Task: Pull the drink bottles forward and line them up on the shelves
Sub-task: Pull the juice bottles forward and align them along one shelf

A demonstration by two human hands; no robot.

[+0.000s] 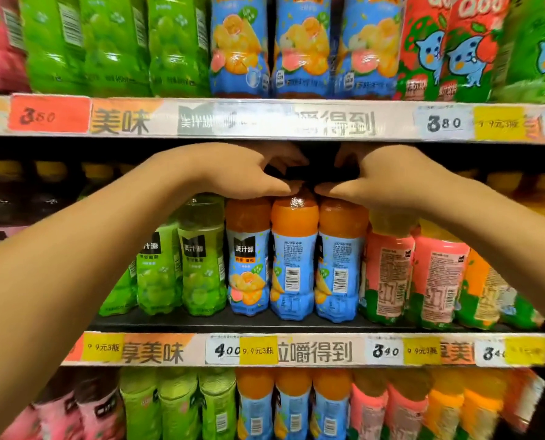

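Retail shop, drinks aisle. Three tiers of metal shelving stocked tightly with plastic juice bottles, grouped by flavour: green grape-label bottles (198,258), orange-juice bottles with blue labels (293,258), pink-label bottles (388,274), and red strawberry-print bottles with a blue cartoon animal (445,49) on the top tier. Barcodes face out on several labels. Shelf-edge strips (265,120) carry printed Chinese promotional lettering. White handwritten price tags (444,122) read 3.80, 4.00 and 3.40; an orange price tag (49,114) reads 3.50. Yellow multi-buy stickers (258,350) read 9.9 yuan for three bottles.
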